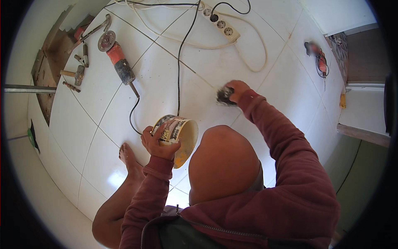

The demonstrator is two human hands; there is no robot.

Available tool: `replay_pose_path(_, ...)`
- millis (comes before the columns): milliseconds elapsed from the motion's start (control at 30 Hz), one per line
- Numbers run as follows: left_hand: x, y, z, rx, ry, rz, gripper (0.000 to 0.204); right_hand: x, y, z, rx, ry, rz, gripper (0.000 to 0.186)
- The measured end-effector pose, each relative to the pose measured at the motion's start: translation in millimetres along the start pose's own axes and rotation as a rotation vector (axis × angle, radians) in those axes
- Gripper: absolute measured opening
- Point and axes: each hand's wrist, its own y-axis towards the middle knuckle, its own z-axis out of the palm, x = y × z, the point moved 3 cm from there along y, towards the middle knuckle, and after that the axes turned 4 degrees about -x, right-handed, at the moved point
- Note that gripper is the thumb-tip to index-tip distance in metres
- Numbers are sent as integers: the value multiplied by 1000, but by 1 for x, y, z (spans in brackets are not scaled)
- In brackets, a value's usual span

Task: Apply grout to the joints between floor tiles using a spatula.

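While the white tiled floor (174, 70) fills most of the view, one person crouches over it, one bare foot (129, 159) flat on a tile and a knee raised in front. The left hand (159, 143) is wrapped firmly around the side of a small tub (180, 135), tipped so its yellowish inside faces right, held just above the floor near the knee. The right hand (237, 89) is stretched forward and closed over a dark sponge-like pad (225, 96), pressed onto the floor where tile joints meet. To do this rubbing well, I judge the pad should stay flat on the tile and follow the joint line with even pressure, while the tub stays level enough not to spill and close enough to reload from. The black cable (179, 62) running past the tub is best kept out of the wet patch. Counting downward in size: one angle grinder (118, 58) with an orange body lies at upper left, one white power strip (222, 25) at the top, one smaller orange tool (317, 58) at the right, and a cluster of perhaps four or five hand tools (81, 66) by the wooden edge, too bunched to count surely.
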Motion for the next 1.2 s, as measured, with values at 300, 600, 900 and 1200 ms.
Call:
replay_pose_path(300, -6, 4, 1, 2, 20, 11, 55, 40, 42, 41, 74, -16, 111, 34)
replay_pose_path(600, 0, 3, 0, 11, -25, -20, 55, 66, 99, 13, 288, -505, -133, 27)
replay_pose_path(900, 3, 4, -2, 9, -11, -15, 54, -27, -52, -3, 565, -556, 37, 24)
replay_pose_path(1200, 52, 22, 15, 147, -290, -301, 56, -40, -117, 22, 4, 1068, 477, 58)
